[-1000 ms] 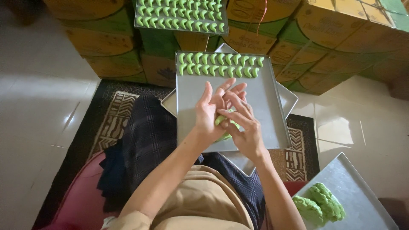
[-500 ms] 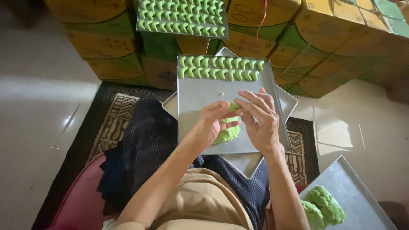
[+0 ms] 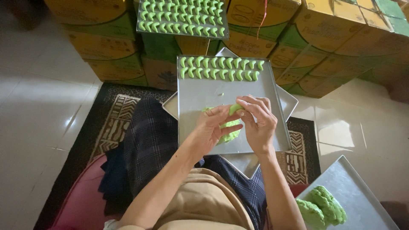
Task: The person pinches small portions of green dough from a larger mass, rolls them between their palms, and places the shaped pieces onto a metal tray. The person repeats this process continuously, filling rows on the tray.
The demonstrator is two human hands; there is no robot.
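Observation:
A metal baking tray [image 3: 200,96] rests on my lap, with two rows of small green crescent dough pieces [image 3: 219,68] along its far edge. My left hand [image 3: 213,127] cups a lump of green dough [image 3: 230,130] in its palm. My right hand [image 3: 257,121] meets it above the tray, and the fingertips of both hands pinch a small green dough piece [image 3: 235,109] between them.
A second tray [image 3: 181,17] full of green crescents sits on stacked yellow and green cardboard boxes [image 3: 298,38] ahead. Another tray [image 3: 362,204] at lower right holds two larger dough lumps [image 3: 321,206]. A patterned rug [image 3: 115,115] covers the tiled floor [image 3: 38,110] under me.
My hands went from pressed together rolling dough to apart, the left now cupping the dough lump while both pinch a small piece from it.

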